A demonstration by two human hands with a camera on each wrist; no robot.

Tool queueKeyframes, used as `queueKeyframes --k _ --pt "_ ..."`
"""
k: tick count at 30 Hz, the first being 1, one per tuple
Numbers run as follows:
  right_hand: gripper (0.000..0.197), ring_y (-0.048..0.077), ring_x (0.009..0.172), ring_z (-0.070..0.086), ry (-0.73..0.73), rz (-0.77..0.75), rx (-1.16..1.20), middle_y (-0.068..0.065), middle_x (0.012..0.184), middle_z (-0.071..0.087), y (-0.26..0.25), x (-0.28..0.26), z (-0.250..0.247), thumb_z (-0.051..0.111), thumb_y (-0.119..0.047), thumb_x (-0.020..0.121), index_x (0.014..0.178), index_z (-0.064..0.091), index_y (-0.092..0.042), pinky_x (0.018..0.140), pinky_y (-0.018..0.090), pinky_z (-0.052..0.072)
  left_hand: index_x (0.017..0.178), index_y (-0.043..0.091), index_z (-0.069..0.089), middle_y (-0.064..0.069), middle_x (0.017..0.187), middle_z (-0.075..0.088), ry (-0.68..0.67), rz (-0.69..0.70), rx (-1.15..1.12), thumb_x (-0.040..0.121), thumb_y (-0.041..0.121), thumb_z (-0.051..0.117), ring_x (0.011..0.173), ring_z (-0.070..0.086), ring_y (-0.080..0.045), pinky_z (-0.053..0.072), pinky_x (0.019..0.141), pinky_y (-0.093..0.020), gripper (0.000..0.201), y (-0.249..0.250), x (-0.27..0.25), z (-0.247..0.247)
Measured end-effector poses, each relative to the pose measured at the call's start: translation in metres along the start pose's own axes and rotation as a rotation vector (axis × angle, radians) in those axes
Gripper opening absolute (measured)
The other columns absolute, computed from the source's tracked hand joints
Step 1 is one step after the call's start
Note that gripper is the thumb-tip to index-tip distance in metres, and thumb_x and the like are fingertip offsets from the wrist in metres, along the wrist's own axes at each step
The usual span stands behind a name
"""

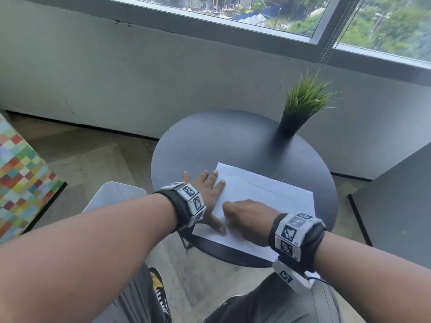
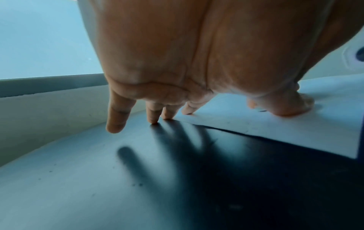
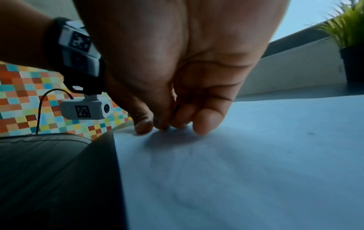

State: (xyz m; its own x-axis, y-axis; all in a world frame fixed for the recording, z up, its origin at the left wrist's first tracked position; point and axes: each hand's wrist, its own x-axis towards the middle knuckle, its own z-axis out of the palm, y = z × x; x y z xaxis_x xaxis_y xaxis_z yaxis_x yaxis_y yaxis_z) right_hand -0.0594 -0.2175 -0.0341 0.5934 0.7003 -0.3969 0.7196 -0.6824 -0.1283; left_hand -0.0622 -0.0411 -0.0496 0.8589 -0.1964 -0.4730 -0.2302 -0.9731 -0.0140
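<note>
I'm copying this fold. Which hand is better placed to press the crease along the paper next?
Right, probably. The right hand rests its curled fingers tip-down on the paper, free to slide. The left hand lies flat and spread, pinning the sheet's left edge to the table.

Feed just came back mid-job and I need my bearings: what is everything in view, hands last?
table: one, round, dark grey, centre of view
paper: one sheet, white, creased, on the table's near side
potted plant: one, green in a black pot, table's far right
white object: one, on the floor left of the table
checkered surface: one, multicoloured, far left
dark panel: one, grey, far right
window: one, dark frame, top
wristbands: two, black with white marker tiles, one per wrist
left hand: one, flat, fingers straight, half on the paper's left edge, half on the table
right hand: one, fingers curled, tips on the paper
</note>
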Motion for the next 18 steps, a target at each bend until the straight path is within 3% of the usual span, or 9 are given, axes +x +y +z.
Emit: queueKeyframes --k 1,3,5,7,10,11,13,15,18 --pt "0.015 0.028 0.081 0.05 0.01 0.003 -0.016 0.007 0.091 0.054 0.005 -0.002 -0.001 0.047 -0.02 0.094 0.091 0.033 -0.019 0.065 0.033 0.032 0.156 0.026 -0.009 -0.004 0.164 -0.016 -0.004 -0.003 0.002 0.057 0.095 0.051 0.151 -0.007 -0.028 0.011 0.111 -0.07 0.135 0.0 0.0 -0.001" --pt "0.021 0.03 0.088 0.055 0.093 0.191 0.035 0.009 0.096 0.058 0.03 0.001 -0.008 0.044 -0.035 0.098 0.095 0.039 -0.015 0.067 0.033 0.037 0.155 0.034 -0.009 -0.004 0.164 -0.015 -0.013 -0.006 -0.005 0.056 0.094 0.054 0.151 -0.006 -0.029 0.012 0.109 -0.073 0.132 0.001 0.0 -0.003" --pt "0.026 0.033 0.09 0.056 0.155 0.336 0.057 0.014 0.101 0.061 0.044 0.002 -0.011 0.039 -0.038 0.099 0.093 0.038 -0.013 0.07 0.035 0.042 0.153 0.041 -0.01 -0.004 0.164 -0.014 -0.025 -0.011 -0.015 0.055 0.094 0.056 0.15 -0.005 -0.03 0.013 0.106 -0.075 0.13 0.003 0.0 -0.005" --pt "0.018 0.034 0.091 0.057 0.146 0.256 0.043 0.014 0.102 0.061 0.028 0.0 -0.006 0.042 -0.03 0.098 0.09 0.033 -0.016 0.068 0.034 0.037 0.153 0.043 -0.009 -0.005 0.164 -0.013 -0.031 -0.016 -0.011 0.054 0.093 0.057 0.15 -0.003 -0.032 0.014 0.105 -0.076 0.129 0.003 0.0 -0.006" --pt "0.015 0.032 0.09 0.055 -0.013 0.005 0.005 0.011 0.098 0.058 0.001 -0.014 0.006 0.047 -0.02 0.094 0.092 0.032 -0.018 0.068 0.036 0.037 0.154 0.039 -0.008 -0.008 0.164 -0.011 -0.032 -0.016 0.02 0.055 0.093 0.056 0.15 -0.001 -0.034 0.015 0.105 -0.075 0.131 0.004 -0.002 -0.007" --pt "0.016 0.032 0.09 0.055 -0.006 0.019 -0.003 0.01 0.097 0.058 0.007 -0.017 0.005 0.047 -0.026 0.097 0.093 0.034 -0.018 0.069 0.036 0.038 0.155 0.037 -0.008 -0.01 0.164 -0.01 -0.033 -0.021 0.026 0.055 0.093 0.056 0.15 0.0 -0.035 0.016 0.106 -0.075 0.131 0.005 -0.002 -0.008" --pt "0.025 0.032 0.09 0.056 0.073 0.208 0.036 0.012 0.1 0.061 0.033 -0.013 -0.001 0.041 -0.039 0.1 0.094 0.04 -0.015 0.071 0.036 0.041 0.156 0.034 -0.006 -0.011 0.164 -0.009 -0.035 -0.037 0.024 0.056 0.092 0.058 0.15 -0.001 -0.035 0.015 0.107 -0.074 0.132 0.006 -0.004 -0.009" --pt "0.027 0.034 0.089 0.056 0.141 0.336 0.033 0.015 0.102 0.062 0.046 -0.012 -0.004 0.038 -0.039 0.1 0.092 0.038 -0.014 0.07 0.036 0.041 0.157 0.029 -0.004 -0.009 0.164 -0.01 -0.018 -0.025 0.03 0.058 0.091 0.058 0.15 -0.003 -0.033 0.015 0.108 -0.073 0.132 0.006 -0.004 -0.009" --pt "0.017 0.033 0.091 0.057 0.106 0.148 0.013 0.013 0.101 0.06 0.015 -0.015 0.001 0.04 -0.029 0.099 0.09 0.031 -0.017 0.067 0.033 0.032 0.158 0.018 0.001 -0.002 0.165 -0.013 0.008 0.057 0.046 0.061 0.088 0.059 0.151 -0.007 -0.027 0.012 0.114 -0.066 0.133 0.004 -0.003 -0.009"
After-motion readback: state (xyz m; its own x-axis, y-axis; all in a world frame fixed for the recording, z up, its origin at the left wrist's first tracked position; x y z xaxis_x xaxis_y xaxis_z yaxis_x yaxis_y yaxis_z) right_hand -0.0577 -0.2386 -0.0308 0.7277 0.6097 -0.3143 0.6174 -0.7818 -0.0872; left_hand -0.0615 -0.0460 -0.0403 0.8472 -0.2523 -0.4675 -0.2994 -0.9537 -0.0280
